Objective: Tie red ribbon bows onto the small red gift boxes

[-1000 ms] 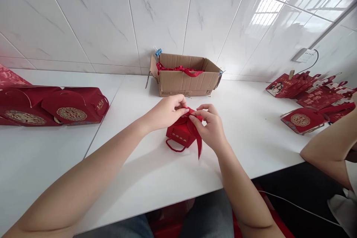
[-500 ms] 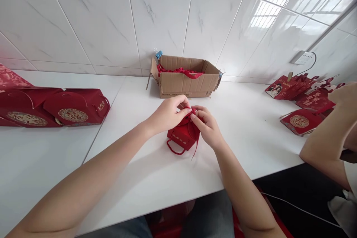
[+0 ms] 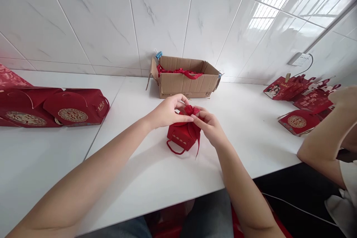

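A small red gift box (image 3: pixel 182 136) with gold characters stands on the white table, its red cord handle (image 3: pixel 175 149) hanging at the near side. On its top sits a looped red ribbon (image 3: pixel 192 110), one tail of which trails down the right side. My left hand (image 3: pixel 173 111) pinches the ribbon from the left, thumb stretched across the box top. From the right, my right hand (image 3: pixel 208 122) pinches it too, its thumb tip meeting the left one. Some of the fingers behind the bow are hidden.
Behind the box, an open cardboard box (image 3: pixel 186 84) holds red ribbons against the tiled wall. Large red gift boxes (image 3: pixel 74 107) stand at the left. Several small red boxes (image 3: pixel 299 122) lie at the right, beside another person's arm (image 3: pixel 323 137). A wall socket (image 3: pixel 299 59) is above them.
The thumbs have come together low on the ribbon, and its red loop now shows more fully above them. The ribbon tail has swung slightly right. The box stays in place.
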The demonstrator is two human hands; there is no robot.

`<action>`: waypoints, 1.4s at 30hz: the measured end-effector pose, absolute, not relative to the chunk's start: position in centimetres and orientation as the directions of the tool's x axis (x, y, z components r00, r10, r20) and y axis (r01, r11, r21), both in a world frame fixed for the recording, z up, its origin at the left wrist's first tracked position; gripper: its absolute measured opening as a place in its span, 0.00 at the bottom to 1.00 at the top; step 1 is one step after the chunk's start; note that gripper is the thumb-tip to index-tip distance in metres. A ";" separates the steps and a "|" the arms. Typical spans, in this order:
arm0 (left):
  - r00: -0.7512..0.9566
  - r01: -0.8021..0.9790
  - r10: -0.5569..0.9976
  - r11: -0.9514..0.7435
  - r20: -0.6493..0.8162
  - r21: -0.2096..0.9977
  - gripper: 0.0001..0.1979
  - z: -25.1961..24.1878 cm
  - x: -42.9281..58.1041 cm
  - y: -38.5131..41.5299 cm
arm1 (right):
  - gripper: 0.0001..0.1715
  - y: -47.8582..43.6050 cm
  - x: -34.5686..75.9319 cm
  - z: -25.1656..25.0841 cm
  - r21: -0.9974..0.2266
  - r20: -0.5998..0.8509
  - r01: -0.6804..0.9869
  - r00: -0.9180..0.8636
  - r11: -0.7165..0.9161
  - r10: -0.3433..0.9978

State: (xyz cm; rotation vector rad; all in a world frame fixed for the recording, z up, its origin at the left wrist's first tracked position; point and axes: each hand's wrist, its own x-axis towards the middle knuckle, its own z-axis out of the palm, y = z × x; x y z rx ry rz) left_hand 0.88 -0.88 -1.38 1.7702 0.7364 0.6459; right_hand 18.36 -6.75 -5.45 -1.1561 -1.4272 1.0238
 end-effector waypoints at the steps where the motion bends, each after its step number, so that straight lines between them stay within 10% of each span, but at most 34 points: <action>1: 0.656 0.151 0.752 -0.214 0.064 0.965 0.19 -1.4 0.9 -0.8 | 0.16 -6.8 18.4 -5.4 -0.970 0.181 0.156 -0.047 0.186 0.982; 20: 0.498 0.199 0.866 -0.157 0.038 0.967 0.15 -1.8 1.8 -1.5 | 0.06 -6.7 18.5 -5.8 -0.447 0.691 0.744 -0.065 0.496 0.720; 42: 0.546 0.237 0.827 -0.308 0.136 0.921 0.16 -2.0 1.6 -1.1 | 0.09 -6.4 18.0 -6.4 -0.804 0.468 0.484 0.159 0.345 0.869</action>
